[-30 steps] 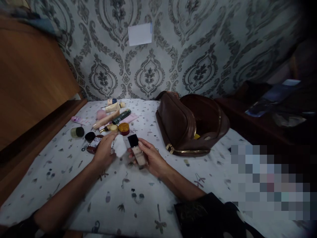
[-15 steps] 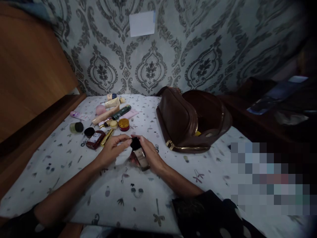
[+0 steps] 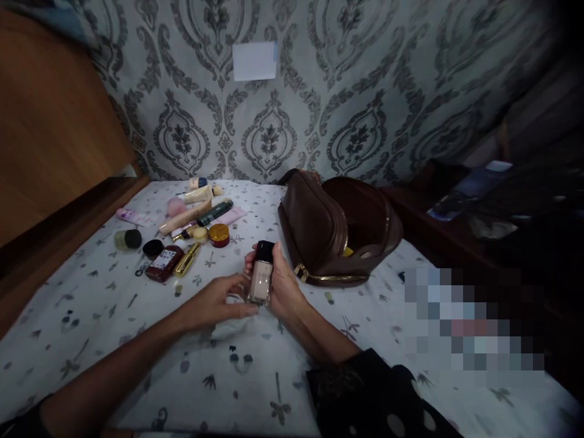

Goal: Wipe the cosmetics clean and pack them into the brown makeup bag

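My right hand (image 3: 285, 283) is closed around a foundation bottle (image 3: 261, 283), a clear glass one with beige liquid and a black cap. The bottle stands nearly upright, label side towards me. At its lower left is my left hand (image 3: 219, 301), thumb and fingers curled about the base. A crumpled white wipe or tissue (image 3: 230, 325) hangs beneath the left fingers, partly hidden by them. Farther left lie a dark red bottle (image 3: 165, 263), a gold tube (image 3: 186, 260) and a red jar with a gold lid (image 3: 219, 235).
An open brown leather bag (image 3: 314, 228) stands right of my hands. Several cosmetics, among them a dark green tube (image 3: 215, 213) and a pink sponge (image 3: 176, 207), lie at the back left. The patterned white sheet (image 3: 191, 371) meets a wooden panel (image 3: 55, 121) on the left.
The bottle has been turned more upright, its black cap now plainly showing at the top. My left hand has moved from the cap down to the base. The view has shifted slightly.
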`<act>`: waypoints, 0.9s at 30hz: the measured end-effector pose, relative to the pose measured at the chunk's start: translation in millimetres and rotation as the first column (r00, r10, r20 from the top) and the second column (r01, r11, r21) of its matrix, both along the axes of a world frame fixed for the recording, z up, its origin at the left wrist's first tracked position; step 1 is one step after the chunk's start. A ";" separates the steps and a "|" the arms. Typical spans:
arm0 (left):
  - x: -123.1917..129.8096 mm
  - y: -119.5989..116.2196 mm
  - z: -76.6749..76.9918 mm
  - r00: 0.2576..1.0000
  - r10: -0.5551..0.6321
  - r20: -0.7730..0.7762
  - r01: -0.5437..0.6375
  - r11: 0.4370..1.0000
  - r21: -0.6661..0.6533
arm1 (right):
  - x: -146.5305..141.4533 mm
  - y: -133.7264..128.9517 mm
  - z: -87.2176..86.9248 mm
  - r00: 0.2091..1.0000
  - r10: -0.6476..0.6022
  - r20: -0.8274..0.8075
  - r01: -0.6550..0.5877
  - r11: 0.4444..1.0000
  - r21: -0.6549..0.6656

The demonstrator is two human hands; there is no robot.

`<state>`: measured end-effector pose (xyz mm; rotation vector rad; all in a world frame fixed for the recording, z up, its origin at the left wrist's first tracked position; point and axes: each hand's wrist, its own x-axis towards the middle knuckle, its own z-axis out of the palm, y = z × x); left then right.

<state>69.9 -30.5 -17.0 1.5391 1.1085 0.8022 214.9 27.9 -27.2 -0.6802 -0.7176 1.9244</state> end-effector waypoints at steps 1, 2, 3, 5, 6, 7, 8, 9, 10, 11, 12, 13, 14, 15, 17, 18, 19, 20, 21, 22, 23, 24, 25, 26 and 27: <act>0.8 -0.8 -1.0 0.997 -0.070 0.012 0.070 0.997 -0.028 | -0.2 0.2 0.4 1.000 -0.007 -0.007 0.007 1.000 -0.016; 1.3 -1.6 -1.4 0.992 -0.125 0.035 0.127 0.990 -0.056 | -0.6 -0.1 0.8 1.000 -0.009 -0.005 0.009 1.000 -0.027; 1.5 -2.3 -1.3 0.985 -0.162 0.061 0.166 0.983 -0.081 | -1.2 -0.8 1.2 1.000 -0.004 0.001 0.004 0.999 -0.033; 1.3 -3.1 0.4 0.976 -0.192 0.101 0.204 0.970 -0.132 | -2.1 -2.8 2.0 0.999 0.028 0.021 -0.027 0.999 -0.029; 1.0 -3.0 1.6 0.973 -0.201 0.114 0.217 0.964 -0.155 | -2.3 -3.9 2.4 0.998 0.052 0.035 -0.051 0.998 -0.019; 0.5 -2.7 2.6 0.971 -0.203 0.128 0.224 0.960 -0.170 | -2.4 -5.1 2.7 0.995 0.081 0.050 -0.081 0.997 -0.005; 0.1 -2.2 3.5 0.969 -0.202 0.144 0.226 0.958 -0.179 | -2.4 -6.2 2.9 0.992 0.109 0.066 -0.110 0.994 0.012; -0.3 -1.6 4.1 0.967 -0.199 0.160 0.227 0.957 -0.182 | -2.4 -7.2 2.9 0.987 0.135 0.082 -0.138 0.990 0.032; -0.6 -1.0 4.3 0.965 -0.199 0.172 0.229 0.957 -0.178 | -2.4 -8.3 2.8 0.983 0.158 0.096 -0.164 0.985 0.051; -0.8 -0.4 4.2 0.965 -0.195 0.175 0.224 0.959 -0.171 | -2.5 -9.2 2.5 0.979 0.176 0.106 -0.184 0.980 0.070; -0.8 -0.1 3.8 0.967 -0.188 0.170 0.215 0.963 -0.162 | -2.6 -10.1 2.0 0.975 0.190 0.114 -0.200 0.976 0.089; -0.6 0.0 3.2 0.970 -0.179 0.162 0.204 0.967 -0.155 | -2.6 -10.8 1.4 0.971 0.203 0.124 -0.217 0.970 0.108; -0.3 -0.2 2.4 0.974 -0.168 0.154 0.191 0.970 -0.149 | -2.4 -11.3 0.8 0.967 0.211 0.140 -0.229 0.965 0.130; 0.4 -0.7 1.3 0.978 -0.148 0.149 0.169 0.975 -0.143 | -1.8 -11.5 0.4 0.964 0.208 0.163 -0.234 0.959 0.160; 2.5 -2.3 -1.2 0.988 -0.076 0.134 0.092 0.988 -0.121 | 0.6 -10.7 0.8 0.958 0.167 0.233 -0.225 0.941 0.252; 3.8 -3.2 -2.6 0.992 -0.029 0.121 0.041 0.994 -0.102 | 2.5 -9.6 1.9 0.951 0.133 0.277 -0.220 0.924 0.312; 5.0 -4.1 -4.0 0.995 0.028 0.097 -0.020 0.997 -0.076 | 4.7 -8.0 3.5 0.942 0.092 0.323 -0.217 0.901 0.377; 6.1 -4.9 -5.1 0.995 0.084 0.056 -0.082 0.996 -0.044 | 7.1 -5.8 5.6 0.929 0.047 0.366 -0.218 0.870 0.441; 6.7 -5.6 -6.0 0.990 0.141 0.001 -0.141 0.990 -0.008 | 9.4 -3.3 7.9 0.914 0.004 0.405 -0.224 0.837 0.499; 6.8 -6.2 -6.4 0.980 0.190 -0.067 -0.188 0.982 0.035 | 11.7 -0.6 10.2 0.897 -0.040 0.440 -0.231 0.806 0.545; 6.5 -6.8 -6.4 0.962 0.233 -0.140 -0.223 0.971 0.084 | 13.8 2.1 12.5 0.877 -0.080 0.473 -0.241 0.780 0.578; 5.7 -7.4 -6.0 0.938 0.269 -0.218 -0.245 0.961 0.132 | 15.9 4.5 14.6 0.854 -0.110 0.509 -0.259 0.758 0.599; 4.6 -8.1 -5.4 0.911 0.293 -0.290 -0.252 0.952 0.172 | 18.1 6.6 16.6 0.828 -0.126 0.546 -0.288 0.739 0.608; 3.5 -8.7 -4.6 0.885 0.305 -0.352 -0.246 0.948 0.204 | 20.6 8.0 18.6 0.802 -0.129 0.583 -0.328 0.721 0.611; 2.4 -9.3 -3.9 0.860 0.313 -0.402 -0.236 0.944 0.230 | 23.6 8.9 20.9 0.777 -0.128 0.617 -0.368 0.702 0.609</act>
